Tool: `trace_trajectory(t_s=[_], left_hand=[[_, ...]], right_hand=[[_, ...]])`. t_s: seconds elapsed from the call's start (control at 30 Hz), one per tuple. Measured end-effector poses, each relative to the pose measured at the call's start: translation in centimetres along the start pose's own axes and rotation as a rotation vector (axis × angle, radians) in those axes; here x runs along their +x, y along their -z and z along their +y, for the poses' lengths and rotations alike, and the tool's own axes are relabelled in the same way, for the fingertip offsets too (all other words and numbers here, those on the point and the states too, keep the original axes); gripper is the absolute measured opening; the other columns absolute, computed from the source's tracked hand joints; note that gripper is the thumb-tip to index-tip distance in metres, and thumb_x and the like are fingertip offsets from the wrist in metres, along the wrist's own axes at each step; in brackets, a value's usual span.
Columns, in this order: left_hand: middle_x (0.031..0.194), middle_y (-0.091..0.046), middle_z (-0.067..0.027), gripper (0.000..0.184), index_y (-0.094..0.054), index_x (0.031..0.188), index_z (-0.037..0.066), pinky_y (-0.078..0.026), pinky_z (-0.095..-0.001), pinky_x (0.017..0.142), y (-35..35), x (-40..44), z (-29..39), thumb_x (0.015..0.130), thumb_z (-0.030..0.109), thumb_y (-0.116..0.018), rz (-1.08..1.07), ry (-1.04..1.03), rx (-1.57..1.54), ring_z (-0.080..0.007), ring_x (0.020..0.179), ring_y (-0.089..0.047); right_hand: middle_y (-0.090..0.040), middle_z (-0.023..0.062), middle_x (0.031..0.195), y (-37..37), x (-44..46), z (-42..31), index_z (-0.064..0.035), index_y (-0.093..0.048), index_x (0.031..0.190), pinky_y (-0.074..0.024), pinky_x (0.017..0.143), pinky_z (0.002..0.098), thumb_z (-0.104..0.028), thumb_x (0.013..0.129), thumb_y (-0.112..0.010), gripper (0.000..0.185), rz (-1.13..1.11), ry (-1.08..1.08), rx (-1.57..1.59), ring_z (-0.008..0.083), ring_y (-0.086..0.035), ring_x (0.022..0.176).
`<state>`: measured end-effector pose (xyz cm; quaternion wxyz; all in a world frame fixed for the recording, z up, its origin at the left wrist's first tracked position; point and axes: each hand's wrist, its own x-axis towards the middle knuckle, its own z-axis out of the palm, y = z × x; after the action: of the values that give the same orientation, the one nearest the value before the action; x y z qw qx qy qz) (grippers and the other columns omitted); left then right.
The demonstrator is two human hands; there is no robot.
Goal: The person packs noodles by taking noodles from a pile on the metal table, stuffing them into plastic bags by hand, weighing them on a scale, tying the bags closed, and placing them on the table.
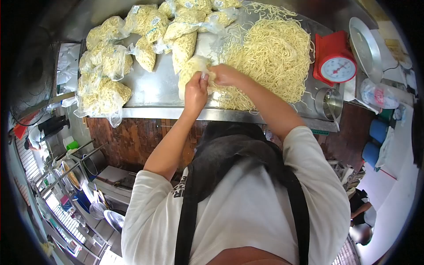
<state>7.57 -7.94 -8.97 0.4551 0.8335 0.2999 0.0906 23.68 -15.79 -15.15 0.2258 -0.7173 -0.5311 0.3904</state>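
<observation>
Both hands meet at the gathered neck of a clear plastic bag of noodles over the metal table. My left hand is closed on the bag, its thumb up. Against the bag's neck from the other side, my right hand has its fingers closed; the fingertips are partly hidden. Just right of my hands lies a large heap of loose yellow noodles. Several filled noodle bags are grouped on the left and back of the table.
A red dial scale stands right of the heap, beside a metal pan. A steel bowl sits at the table's right front corner. Other people are in the background at right and left.
</observation>
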Motion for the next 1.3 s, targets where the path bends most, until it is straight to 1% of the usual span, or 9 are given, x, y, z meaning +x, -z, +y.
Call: trace_trajectory(t_s=[0.1,0.2,0.4,0.53,0.6,0.73,0.87,1.03,1.3], left_hand=[[0.078,-0.062,-0.0229,0.005,-0.059,0.095,0.0,-0.048,-0.0423,0.062,0.9,-2.7,5.5,0.092,0.004,-0.058,0.095,-0.162,-0.036,-0.0389,0.07,-0.062],[0.079,-0.063,-0.0092,0.015,-0.059,0.096,0.001,-0.05,-0.0331,0.067,0.0,-3.6,6.5,0.1,0.012,-0.051,0.102,-0.246,-0.257,-0.0181,0.071,-0.061],[0.07,-0.049,-0.0009,0.015,-0.053,0.1,0.003,-0.05,-0.0293,0.055,6.3,0.1,1.8,0.101,0.017,-0.049,0.304,0.377,-0.755,-0.0094,0.06,-0.051],[0.071,-0.051,-0.0017,0.019,-0.054,0.109,0.002,-0.05,-0.0292,0.058,5.2,1.9,2.4,0.096,0.016,-0.058,0.173,0.27,-0.544,-0.0112,0.062,-0.051],[0.075,-0.057,-0.0043,0.029,-0.054,0.115,0.002,-0.052,-0.031,0.062,4.4,2.6,1.9,0.092,0.017,-0.063,0.088,0.096,-0.172,-0.014,0.064,-0.054],[0.1,-0.068,-0.0249,0.044,-0.059,0.121,0.005,-0.053,-0.0428,0.077,2.8,3.0,3.5,0.08,0.015,-0.072,-0.208,-0.121,0.166,-0.0356,0.084,-0.066],[0.084,-0.068,-0.0232,0.033,-0.063,0.108,0.005,-0.053,-0.0475,0.071,-0.7,5.1,1.3,0.082,0.023,-0.069,-0.182,-0.159,0.512,-0.0386,0.08,-0.066],[0.083,-0.068,-0.0238,0.026,-0.06,0.103,0.0,-0.053,-0.0502,0.073,-0.9,3.3,1.2,0.086,0.021,-0.058,-0.228,-0.051,0.568,-0.0406,0.081,-0.066],[0.1,-0.068,-0.0255,0.036,-0.062,0.111,0.004,-0.051,-0.0498,0.085,0.1,1.4,-6.2,0.092,0.029,-0.044,-0.385,0.298,0.695,-0.0412,0.097,-0.066]], right_hand=[[-0.066,0.0187,0.094,0.4,1.2,-3.7,0.0001,-0.058,0.12,-0.0507,0.071,0.0386,-0.02,0.085,-0.068,0.042,0.198,-0.111,0.915,0.0317,-0.064,0.081],[-0.065,0.0204,0.116,0.3,0.8,-5.2,-0.0012,-0.052,0.128,-0.0514,0.082,0.037,-0.026,0.09,-0.066,0.047,0.125,-0.275,0.802,0.0284,-0.064,0.102],[-0.058,0.0247,0.126,2.6,-6.6,-6.1,-0.0053,-0.045,0.14,-0.0332,0.111,0.0479,-0.023,0.085,-0.07,0.062,0.286,-0.057,-0.051,0.0371,-0.059,0.114],[-0.064,0.0203,0.114,-2.6,-3.9,-2.5,-0.0077,-0.056,0.128,-0.0209,0.116,0.0568,-0.018,0.085,-0.07,0.047,0.55,-0.188,-0.472,0.0314,-0.062,0.109],[-0.067,0.0168,0.105,-0.5,-3.1,-2.7,-0.0107,-0.061,0.121,-0.0187,0.115,0.0604,-0.014,0.084,-0.07,0.039,0.137,-0.303,-0.224,0.0297,-0.063,0.107],[-0.071,0.0114,0.094,4.3,-5.2,-2.4,-0.013,-0.063,0.114,-0.0324,0.112,0.0466,-0.008,0.083,-0.069,0.032,0.471,0.256,-0.015,0.0275,-0.067,0.093],[-0.064,0.0051,0.091,6.3,-5.3,-4.8,-0.0086,-0.059,0.1,-0.0513,0.077,0.0346,0.003,0.086,-0.058,0.018,0.665,0.07,0.716,0.0222,-0.065,0.085],[-0.052,0.0033,0.068,10.0,-6.6,-7.7,-0.0096,-0.057,0.093,-0.0432,0.042,0.0292,-0.004,0.095,-0.043,0.016,0.785,0.209,2.014,0.0141,-0.049,0.05],[-0.047,0.0072,0.06,21.8,-12.7,-3.1,-0.0095,-0.056,0.078,-0.0339,0.04,0.0292,-0.021,0.094,-0.051,0.02,0.904,0.487,1.731,0.0167,-0.039,0.043]])
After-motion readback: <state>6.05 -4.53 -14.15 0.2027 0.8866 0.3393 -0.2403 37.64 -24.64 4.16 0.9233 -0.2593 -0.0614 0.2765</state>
